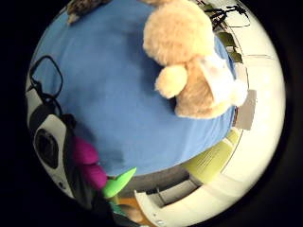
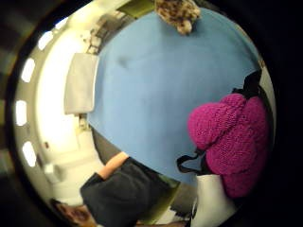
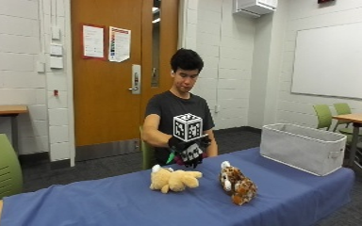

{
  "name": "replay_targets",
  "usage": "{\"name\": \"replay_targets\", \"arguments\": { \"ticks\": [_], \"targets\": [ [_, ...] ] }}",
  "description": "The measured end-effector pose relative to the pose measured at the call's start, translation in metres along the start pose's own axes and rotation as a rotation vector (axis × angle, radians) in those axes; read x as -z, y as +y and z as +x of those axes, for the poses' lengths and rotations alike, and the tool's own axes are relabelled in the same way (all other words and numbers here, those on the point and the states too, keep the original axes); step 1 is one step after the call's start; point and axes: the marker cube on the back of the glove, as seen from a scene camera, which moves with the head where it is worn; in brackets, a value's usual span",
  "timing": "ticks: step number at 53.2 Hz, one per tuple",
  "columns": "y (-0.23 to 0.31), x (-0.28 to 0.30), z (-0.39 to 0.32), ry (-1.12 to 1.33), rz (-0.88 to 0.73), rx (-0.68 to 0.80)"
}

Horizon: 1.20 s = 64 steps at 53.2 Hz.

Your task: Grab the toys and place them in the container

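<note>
**Knitted toy in hand, container still far along the table**

The magenta knitted toy (image 2: 234,142) sits right against my palm; in the thumb-side view its lobes fill the space by the strap, and the little-finger view shows the same magenta with a green leaf-like piece (image 1: 118,183) poking out. From the outside view my gloved right hand (image 3: 187,151) is raised above the blue table (image 3: 93,202), fingers curled round that toy, so I read it as grasped and airborne.

Two toys remain on the cloth: the tan plush bear (image 3: 173,179) lying just below and in front of my hand, and the spotted plush (image 3: 237,184) beside it, toward the container. The grey fabric container (image 3: 301,147) stands well apart, at the far end of the table on my left.

Risks, as I judge them: only part of the toy shows past the glove, so I cannot tell how much of it the fingers cover; a quick swing could let it slip out short of the bin. The path runs over the spotted plush, and a low carry could brush it. The bin's walls are soft; clipping the rim might shove it toward the table edge.

A whiteboard, green chairs and a wooden door stand behind, none in the way.
</note>
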Motion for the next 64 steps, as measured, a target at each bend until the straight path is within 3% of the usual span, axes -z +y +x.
{"name": "replay_targets", "arguments": {
  "ticks": [15, 23, 33, 42, 49, 56, 64],
  "targets": [
    [-0.046, 0.120, -0.060, 0.027, 0.095, 0.039],
    [-0.068, 0.194, -0.140, 0.091, 0.202, 0.146],
    [-0.081, 0.249, -0.292, 0.141, 0.311, 0.360],
    [-0.106, 0.255, -0.406, 0.206, 0.331, 0.501],
    [-0.106, 0.247, -0.496, -0.009, 0.275, 0.608],
    [-0.161, 0.227, -0.474, 0.073, 0.288, 0.735],
    [-0.159, 0.209, -0.513, 0.003, 0.260, 0.729]
  ]
}}
